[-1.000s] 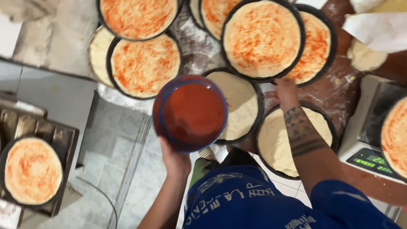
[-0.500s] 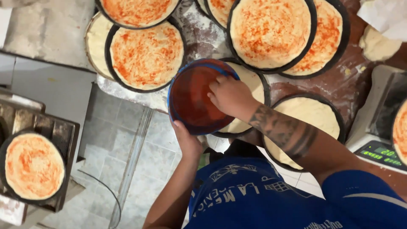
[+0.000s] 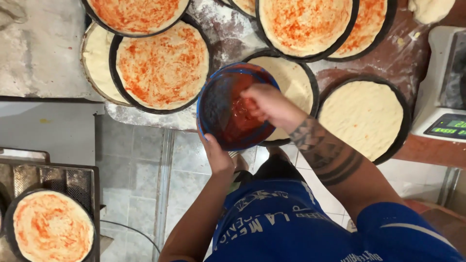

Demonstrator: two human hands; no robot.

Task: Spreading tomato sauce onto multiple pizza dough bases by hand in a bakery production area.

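Note:
My left hand (image 3: 217, 156) grips a blue bowl (image 3: 208, 97) from underneath and holds it tilted over the counter edge. Red tomato sauce (image 3: 239, 122) fills the bowl. My right hand (image 3: 268, 104), on a tattooed forearm, reaches into the bowl with bent fingers dipped in the sauce. The fingertips are hidden, so I cannot tell if they hold anything. Right behind the bowl lies a plain dough base (image 3: 293, 73) in a black pan. A second plain base (image 3: 364, 116) lies to its right.
Sauced bases in black pans crowd the floury counter (image 3: 221, 29): one at the left (image 3: 162, 65), one at the top (image 3: 303, 22), another at the top left (image 3: 136, 12). One more (image 3: 51, 228) sits on a metal rack at the lower left. A scale (image 3: 444, 97) stands at the right.
My right hand left the plain dough base and came into the bowl, sinking deeper into the sauce. My left hand tilted the bowl toward it and brought it closer to the counter.

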